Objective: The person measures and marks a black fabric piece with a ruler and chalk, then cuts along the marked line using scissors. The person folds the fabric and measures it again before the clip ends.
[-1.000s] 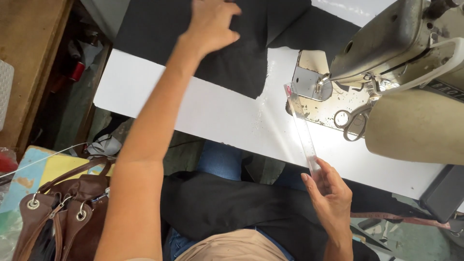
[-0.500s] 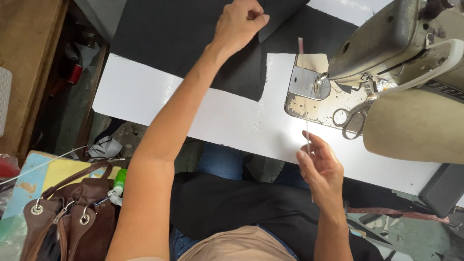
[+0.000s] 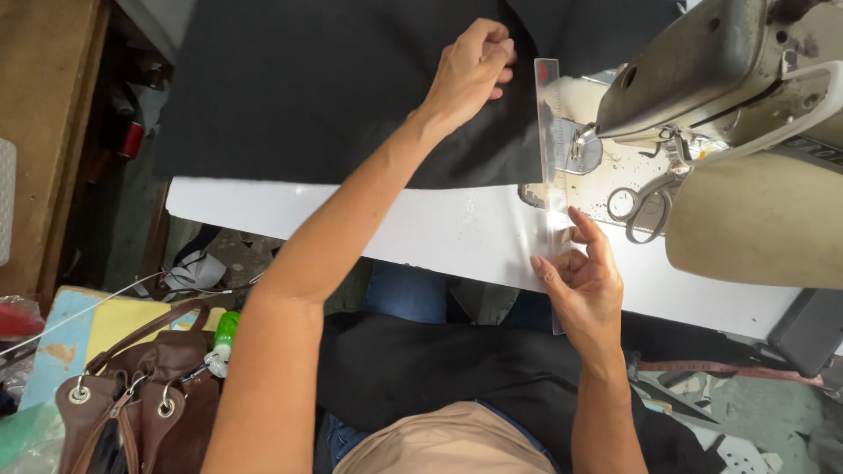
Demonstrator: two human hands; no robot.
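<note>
A cloth lies across the far side of the table, the sewing machine to its right. A ruler stands between them, scissors beneath the machine. A handbag sits below the table's left end.

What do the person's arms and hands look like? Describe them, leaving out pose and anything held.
Both arms are bare to above the elbow, no sleeves showing. The left hand and right hand wear no gloves; no rings, watch or bracelets are visible. The fingers are bare, with short nails.
</note>
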